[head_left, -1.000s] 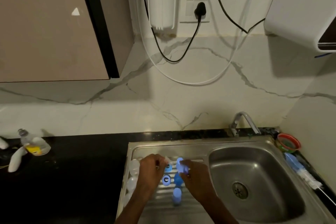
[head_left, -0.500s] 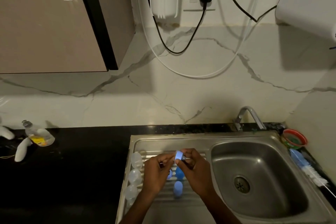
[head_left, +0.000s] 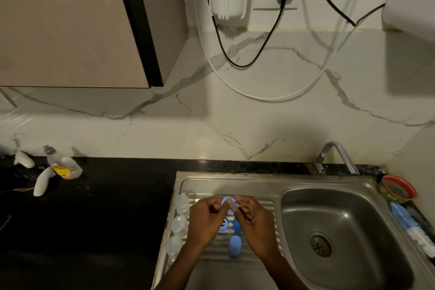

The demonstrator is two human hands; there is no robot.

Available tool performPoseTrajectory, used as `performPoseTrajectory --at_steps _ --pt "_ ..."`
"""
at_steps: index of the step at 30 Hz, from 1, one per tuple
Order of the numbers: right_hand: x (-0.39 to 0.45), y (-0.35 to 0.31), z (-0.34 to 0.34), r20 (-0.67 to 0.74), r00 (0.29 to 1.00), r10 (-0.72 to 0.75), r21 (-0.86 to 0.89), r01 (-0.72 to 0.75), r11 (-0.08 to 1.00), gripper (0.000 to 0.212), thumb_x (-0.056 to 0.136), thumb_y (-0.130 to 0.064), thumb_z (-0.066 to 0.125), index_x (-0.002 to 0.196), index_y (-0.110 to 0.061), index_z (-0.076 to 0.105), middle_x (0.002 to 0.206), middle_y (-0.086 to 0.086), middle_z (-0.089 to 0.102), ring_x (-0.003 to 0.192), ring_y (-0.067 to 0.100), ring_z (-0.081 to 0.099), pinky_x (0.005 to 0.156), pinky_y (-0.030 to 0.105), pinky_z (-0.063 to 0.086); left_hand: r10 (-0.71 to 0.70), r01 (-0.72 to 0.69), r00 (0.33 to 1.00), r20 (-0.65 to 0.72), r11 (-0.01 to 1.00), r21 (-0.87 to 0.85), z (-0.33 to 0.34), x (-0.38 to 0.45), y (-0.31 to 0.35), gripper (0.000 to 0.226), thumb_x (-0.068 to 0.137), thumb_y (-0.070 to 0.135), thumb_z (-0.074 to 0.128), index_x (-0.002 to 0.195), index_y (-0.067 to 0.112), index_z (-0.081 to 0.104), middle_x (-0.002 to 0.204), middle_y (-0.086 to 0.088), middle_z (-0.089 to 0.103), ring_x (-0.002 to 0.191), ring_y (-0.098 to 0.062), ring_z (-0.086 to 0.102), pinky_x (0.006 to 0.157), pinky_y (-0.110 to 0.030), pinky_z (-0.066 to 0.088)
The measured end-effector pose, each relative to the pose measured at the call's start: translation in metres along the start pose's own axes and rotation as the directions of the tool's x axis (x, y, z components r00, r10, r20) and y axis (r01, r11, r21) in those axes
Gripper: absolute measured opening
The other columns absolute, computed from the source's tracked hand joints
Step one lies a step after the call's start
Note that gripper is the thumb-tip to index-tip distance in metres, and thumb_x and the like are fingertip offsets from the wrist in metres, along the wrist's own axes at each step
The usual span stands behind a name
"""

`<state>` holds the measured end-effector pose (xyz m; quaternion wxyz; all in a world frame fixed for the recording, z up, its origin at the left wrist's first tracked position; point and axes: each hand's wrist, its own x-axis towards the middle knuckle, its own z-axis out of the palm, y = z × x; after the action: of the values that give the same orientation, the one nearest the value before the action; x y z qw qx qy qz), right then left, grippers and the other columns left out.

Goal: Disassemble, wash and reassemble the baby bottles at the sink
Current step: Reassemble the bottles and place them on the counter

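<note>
Both hands meet over the ribbed drainboard [head_left: 211, 263] of the steel sink. My left hand [head_left: 204, 221] pinches a blue bottle ring [head_left: 225, 201]. My right hand [head_left: 253, 221] pinches a clear teat [head_left: 235, 207] at that ring. Below the hands lie another blue ring [head_left: 223, 225], a blue cap [head_left: 236, 223] and a second blue cap [head_left: 235, 244]. Three clear bottle bodies [head_left: 179, 223] lie in a row along the drainboard's left edge.
The sink basin [head_left: 341, 231] with its drain sits to the right, the tap [head_left: 334, 153] behind it. A bottle brush [head_left: 409, 223] and a red-rimmed bowl [head_left: 397, 189] lie at the right edge. A soap bottle [head_left: 62, 163] stands on the black counter at left.
Both hands rose from the parts on the drainboard and came together. The blue ring and clear teat are now held up between them.
</note>
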<state>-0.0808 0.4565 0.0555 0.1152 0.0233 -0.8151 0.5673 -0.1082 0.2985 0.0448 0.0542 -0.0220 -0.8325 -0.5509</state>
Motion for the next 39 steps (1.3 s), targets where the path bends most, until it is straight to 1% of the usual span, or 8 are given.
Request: performPoseTrajectory --at_steps 4,11,15,21,26,29,35,39 --pt "0.001 0.016 0.004 -0.05 0.988 -0.144 -0.097 0.139 0.986 0.021 0.085 0.001 0.077 0.105 -0.007 0.075 0.112 -0.033 0.067 0.102 -0.01 0.065 0.087 0.005 0.047 -0.042 0.042 0.999 -0.021 0.999 0.014 0.004 -0.001 0.005 0.047 0.086 0.06 0.068 0.065 0.018 0.07 0.061 0.005 0.068 0.061 -0.014 0.068 0.063 -0.031 0.056" --pt "0.004 0.021 0.016 0.025 0.994 -0.103 -0.124 0.105 0.987 0.02 0.092 -0.027 0.061 0.107 -0.035 0.072 0.091 -0.003 0.068 0.093 -0.01 0.062 0.09 0.029 0.057 -0.142 0.14 0.983 -0.113 0.99 -0.026 0.019 0.0 0.011 0.032 0.087 0.045 0.074 0.065 0.023 0.072 0.06 0.01 0.07 0.059 -0.006 0.068 0.062 -0.018 0.053" --pt "0.016 0.001 -0.005 0.051 0.996 -0.067 -0.239 0.078 0.968 0.043 0.091 -0.054 0.047 0.088 -0.019 0.071 0.09 -0.005 0.069 0.083 0.004 0.063 0.074 0.007 0.043 -0.103 0.1 0.991 -0.089 0.994 -0.038 0.016 0.002 0.008 0.036 0.086 0.048 0.074 0.065 0.02 0.069 0.06 0.006 0.068 0.059 -0.01 0.068 0.06 -0.024 0.055" --pt "0.019 -0.001 -0.013 0.049 0.996 -0.078 -0.199 0.086 0.976 0.017 0.095 -0.028 0.066 0.084 -0.016 0.069 0.078 -0.008 0.068 0.079 0.0 0.063 0.07 0.003 0.042 -0.164 0.161 0.982 -0.096 0.986 -0.041 0.014 0.0 0.009 0.052 0.074 0.072 0.059 0.069 0.021 0.07 0.063 0.007 0.069 0.061 -0.007 0.067 0.065 -0.026 0.057" --pt "0.0 0.013 0.012 0.054 0.994 0.096 -0.18 -0.085 0.98 0.017 0.102 -0.019 0.06 0.1 -0.004 0.069 0.091 -0.004 0.068 0.082 -0.003 0.064 0.073 0.011 0.046 -0.232 0.227 0.971 -0.062 0.97 -0.083 0.012 -0.001 0.001 0.042 0.082 0.061 0.066 0.07 0.021 0.073 0.065 0.005 0.072 0.063 -0.009 0.07 0.07 -0.031 0.061" --pt "0.008 0.007 0.006 0.057 0.996 0.074 -0.23 -0.059 0.971 0.032 0.097 -0.04 0.058 0.092 -0.01 0.069 0.085 -0.005 0.067 0.076 0.006 0.064 0.069 0.013 0.048 -0.171 0.168 0.981 -0.093 0.985 -0.042 0.01 -0.008 -0.001 0.036 0.082 0.057 0.07 0.063 0.026 0.064 0.059 0.008 0.066 0.06 -0.007 0.065 0.064 -0.022 0.054" --pt "0.002 0.006 0.023 0.036 0.999 0.005 -0.344 0.008 0.939 0.013 0.094 -0.019 0.064 0.087 -0.008 0.066 0.084 -0.003 0.062 0.071 0.0 0.055 0.066 0.011 0.046 -0.186 0.183 0.981 -0.055 0.981 -0.061 0.002 -0.004 -0.01 0.036 0.082 0.048 0.076 0.061 0.022 0.064 0.06 0.004 0.066 0.059 -0.01 0.064 0.064 -0.026 0.054" --pt "0.002 0.014 0.019 -0.003 0.996 -0.084 -0.281 0.08 0.956 0.009 0.094 -0.013 0.07 0.089 -0.019 0.065 0.084 -0.01 0.063 0.076 0.005 0.062 0.065 0.024 0.051 -0.182 0.186 0.982 0.048 0.975 -0.117 -0.007 -0.004 -0.02 0.037 0.087 0.042 0.076 0.067 0.013 0.069 0.064 -0.002 0.069 0.064 -0.02 0.067 0.065 -0.029 0.054"
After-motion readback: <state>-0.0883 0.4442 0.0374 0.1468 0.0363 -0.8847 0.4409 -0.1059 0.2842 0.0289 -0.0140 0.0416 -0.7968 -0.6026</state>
